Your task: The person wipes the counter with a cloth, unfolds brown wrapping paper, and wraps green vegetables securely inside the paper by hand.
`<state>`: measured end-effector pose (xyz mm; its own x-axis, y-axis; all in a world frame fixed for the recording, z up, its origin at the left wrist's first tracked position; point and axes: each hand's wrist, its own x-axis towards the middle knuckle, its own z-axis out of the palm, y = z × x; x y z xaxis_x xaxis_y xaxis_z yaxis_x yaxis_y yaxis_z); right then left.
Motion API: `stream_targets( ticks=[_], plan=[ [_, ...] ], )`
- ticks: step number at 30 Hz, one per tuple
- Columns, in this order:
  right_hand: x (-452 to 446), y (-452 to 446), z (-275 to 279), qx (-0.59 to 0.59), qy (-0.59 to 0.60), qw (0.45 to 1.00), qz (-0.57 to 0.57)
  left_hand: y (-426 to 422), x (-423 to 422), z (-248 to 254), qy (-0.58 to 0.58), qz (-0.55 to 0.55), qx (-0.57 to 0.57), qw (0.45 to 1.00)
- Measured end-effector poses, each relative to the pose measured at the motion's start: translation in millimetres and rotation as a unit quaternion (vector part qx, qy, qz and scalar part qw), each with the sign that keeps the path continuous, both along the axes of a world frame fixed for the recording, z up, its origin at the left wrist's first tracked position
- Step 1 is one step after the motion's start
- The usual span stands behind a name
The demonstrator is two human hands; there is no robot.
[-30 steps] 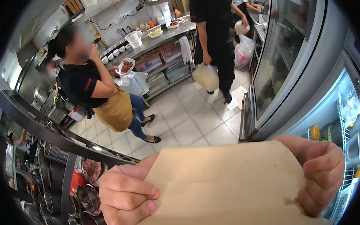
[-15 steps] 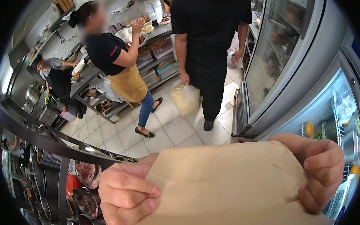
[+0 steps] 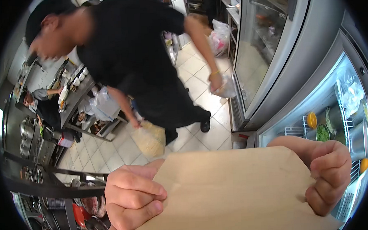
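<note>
A tan piece of paper or thin card (image 3: 232,191) spans the bottom of the head view, held up between my two hands. Its near end runs out of the frame, so I cannot tell whether it is a sheet, a bag or a box. My left hand (image 3: 134,199) is closed on its left edge, fingers curled over the front. On the opposite edge, my right hand (image 3: 330,176) grips it with bent fingers. Both thumbs are hidden.
A person in black (image 3: 136,63) leans close ahead, carrying a bag of pale yellow food (image 3: 150,141) and another clear bag (image 3: 226,86). An open lit fridge (image 3: 315,121) stands at right, beside a glass-door fridge (image 3: 259,46). Dark shelving (image 3: 51,186) with pans is at left.
The person in black has come closer and leaned left, bags in hand, now covering where the person in yellow stood. My view has turned slightly; both hands keep their hold.
</note>
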<state>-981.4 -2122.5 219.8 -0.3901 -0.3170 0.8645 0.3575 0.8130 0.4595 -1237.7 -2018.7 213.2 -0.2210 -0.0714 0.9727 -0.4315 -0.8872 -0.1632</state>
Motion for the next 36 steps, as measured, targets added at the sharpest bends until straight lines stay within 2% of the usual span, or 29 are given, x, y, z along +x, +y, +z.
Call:
stream_targets(
  ticks=[3, 6, 9, 12, 15, 18, 19, 20, 21, 22, 23, 24, 25, 26, 27, 28, 29, 30, 31, 34, 36],
  plan=[
    [15.1, 11.4, 10.2, -0.054, -0.011, 0.998, -0.028, 14.4, 24.8, 3.4, 0.053, 0.019, -0.025, 0.998],
    [34.2, 28.6, 16.2, -0.049, -0.011, 0.998, -0.034, 34.5, 43.9, 6.8, 0.067, -0.006, 0.006, 0.998],
    [53.2, 44.0, 18.2, -0.043, -0.015, 0.998, -0.036, 49.9, 68.9, 10.4, -0.019, -0.035, -0.004, 0.999],
    [70.5, 66.4, 12.2, -0.014, 0.008, 1.000, -0.003, 60.1, 80.8, 7.1, -0.032, -0.007, -0.023, 0.999],
    [72.0, 95.8, 11.0, -0.033, 0.037, 0.999, 0.006, 84.5, 94.6, 3.6, -0.029, -0.009, 0.001, 1.000],
    [95.9, 131.1, 15.3, -0.109, -0.048, 0.993, -0.020, 115.0, 77.7, -5.4, 0.161, 0.050, -0.044, 0.985],
    [98.2, 144.9, 10.5, -0.152, -0.033, 0.988, -0.016, 136.6, 73.7, -11.2, 0.206, 0.054, -0.009, 0.977],
    [101.6, 160.2, 5.1, -0.195, -0.018, 0.981, -0.012, 159.7, 67.5, -18.4, 0.252, 0.001, -0.041, 0.967],
    [108.7, 179.8, -1.4, -0.201, -0.018, 0.979, -0.014, 178.8, 78.4, -26.6, 0.236, -0.029, -0.084, 0.968],
    [114.1, 199.6, -11.6, -0.208, -0.018, 0.978, -0.015, 198.0, 89.3, -34.7, 0.217, -0.061, -0.126, 0.966],
    [110.5, 220.3, -26.4, -0.222, 0.042, 0.974, -0.033, 209.9, 111.2, -43.6, 0.137, -0.068, -0.180, 0.972],
    [104.7, 241.9, -40.5, -0.237, 0.101, 0.965, -0.048, 221.2, 110.5, -50.6, 0.211, -0.050, -0.266, 0.939],
    [103.9, 257.8, -49.9, -0.319, 0.137, 0.935, -0.073, 252.1, 108.2, -65.3, 0.233, -0.036, -0.325, 0.916],
    [114.8, 296.0, -55.9, -0.448, 0.088, 0.882, -0.116, 281.6, 105.5, -80.5, 0.256, -0.024, -0.382, 0.888],
    [117.0, 319.9, -65.9, -0.469, 0.144, 0.854, -0.175, 299.9, 107.9, -88.6, 0.244, -0.032, -0.414, 0.876],
    [114.1, 341.1, -70.5, -0.487, 0.199, 0.818, -0.233, 318.0, 111.1, -96.9, 0.239, 0.020, -0.416, 0.877],
    [106.6, 357.5, -65.2, -0.449, 0.225, 0.814, -0.290, 338.8, 112.2, -103.0, 0.233, 0.074, -0.414, 0.877],
    [98.2, 374.9, -60.0, -0.406, 0.250, 0.810, -0.341, 362.3, 109.2, -107.0, 0.268, 0.164, -0.341, 0.886],
    [97.2, 393.8, -63.8, -0.391, 0.220, 0.821, -0.353, 384.2, 105.8, -111.3, 0.298, 0.255, -0.267, 0.880],
    [62.1, 450.3, -75.7, -0.395, -0.013, 0.845, -0.361, 425.8, 107.7, -124.7, 0.382, 0.259, -0.226, 0.858],
    [46.6, 494.7, -104.1, -0.440, -0.069, 0.843, -0.300, 443.2, 112.2, -134.1, 0.390, 0.274, -0.193, 0.858]
  ],
)
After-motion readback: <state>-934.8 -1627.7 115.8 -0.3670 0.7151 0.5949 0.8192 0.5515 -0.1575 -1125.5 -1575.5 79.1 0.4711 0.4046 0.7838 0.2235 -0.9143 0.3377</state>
